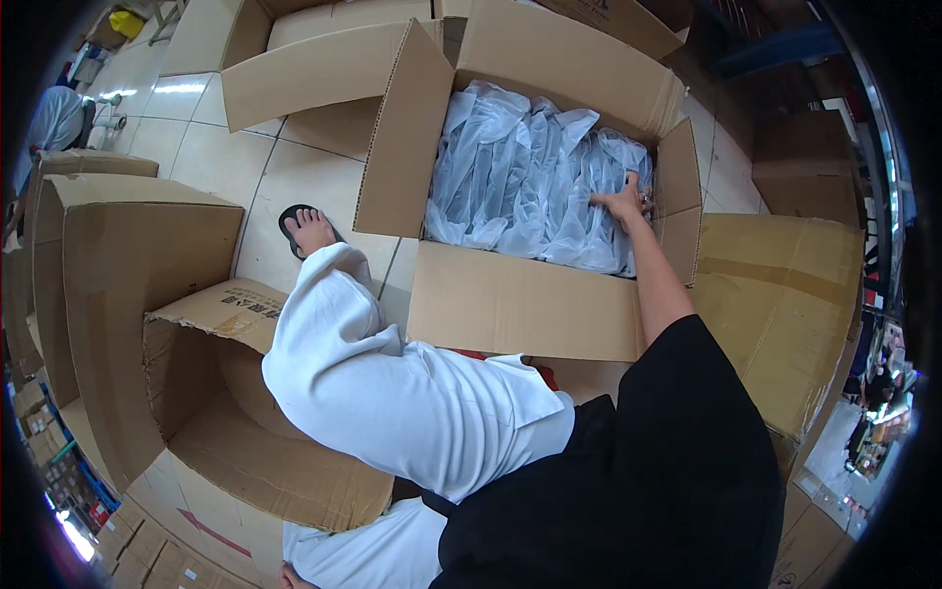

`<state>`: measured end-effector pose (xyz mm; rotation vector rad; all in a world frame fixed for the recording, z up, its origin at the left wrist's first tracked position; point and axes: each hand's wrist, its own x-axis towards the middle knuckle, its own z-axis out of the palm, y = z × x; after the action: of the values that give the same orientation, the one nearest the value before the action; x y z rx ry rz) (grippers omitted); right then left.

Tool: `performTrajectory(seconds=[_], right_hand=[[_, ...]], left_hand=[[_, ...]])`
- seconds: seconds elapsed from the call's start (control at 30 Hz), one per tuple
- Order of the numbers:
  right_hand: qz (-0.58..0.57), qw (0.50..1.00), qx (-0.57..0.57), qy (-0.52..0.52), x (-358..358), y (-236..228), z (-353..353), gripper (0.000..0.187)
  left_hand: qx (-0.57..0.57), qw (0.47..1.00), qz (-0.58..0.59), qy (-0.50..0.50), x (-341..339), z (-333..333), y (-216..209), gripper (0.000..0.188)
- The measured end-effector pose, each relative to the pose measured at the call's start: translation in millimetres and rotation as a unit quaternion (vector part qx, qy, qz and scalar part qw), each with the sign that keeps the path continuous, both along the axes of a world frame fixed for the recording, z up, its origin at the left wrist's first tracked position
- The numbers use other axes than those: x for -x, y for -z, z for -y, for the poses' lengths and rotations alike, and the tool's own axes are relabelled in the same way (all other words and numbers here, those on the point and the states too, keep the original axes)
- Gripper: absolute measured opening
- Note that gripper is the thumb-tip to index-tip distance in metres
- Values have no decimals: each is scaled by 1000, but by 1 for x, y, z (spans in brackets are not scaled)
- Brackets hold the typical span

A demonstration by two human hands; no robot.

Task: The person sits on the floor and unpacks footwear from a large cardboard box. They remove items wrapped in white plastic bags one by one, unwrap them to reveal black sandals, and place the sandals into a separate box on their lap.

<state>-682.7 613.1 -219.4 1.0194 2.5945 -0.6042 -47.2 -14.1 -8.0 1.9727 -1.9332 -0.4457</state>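
Note:
A cardboard box with its flaps folded out holds several items in clear plastic bags, packed tightly in a row. Inside, at its right end, my right hand rests on the bags, thumb and fingers spread apart. Some of its fingertips dip out of sight beside the bags. At the lower edge, a small bit of skin by my white trouser leg looks like part of my left hand; its fingers are mostly cut off.
An opened box lies on its side by my leg. A tall carton stands at left, a taped one at right. Another open box sits at the back. My sandalled foot is on the tiled floor.

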Motion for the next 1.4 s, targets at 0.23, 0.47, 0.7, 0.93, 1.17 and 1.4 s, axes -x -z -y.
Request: performTrajectory(seconds=[0.23, 0.47, 0.7, 0.93, 1.17, 1.4], right_hand=[[12, 999, -41, -2, -8, -20, 23, 111], [73, 994, -72, -30, 6, -18, 16, 115], [86, 990, -108, -34, -2, -27, 30, 112], [97, 988, -117, -22, -3, -21, 29, 102], [113, 987, -115, -21, -7, -32, 28, 103], [211, 973, -90, -23, 5, -42, 25, 102]], left_hand=[[0, 1000, 3, -4, 1, -4, 1, 31], [-7, 1000, -1, -3, 5, -4, 4, 31], [-7, 1000, -1, -7, 6, -9, -3, 31], [-7, 1000, 7, -3, 8, -14, -9, 30], [-10, 1000, 19, -2, 12, -22, -14, 30], [-14, 999, 30, 2, 15, -24, -21, 30]])
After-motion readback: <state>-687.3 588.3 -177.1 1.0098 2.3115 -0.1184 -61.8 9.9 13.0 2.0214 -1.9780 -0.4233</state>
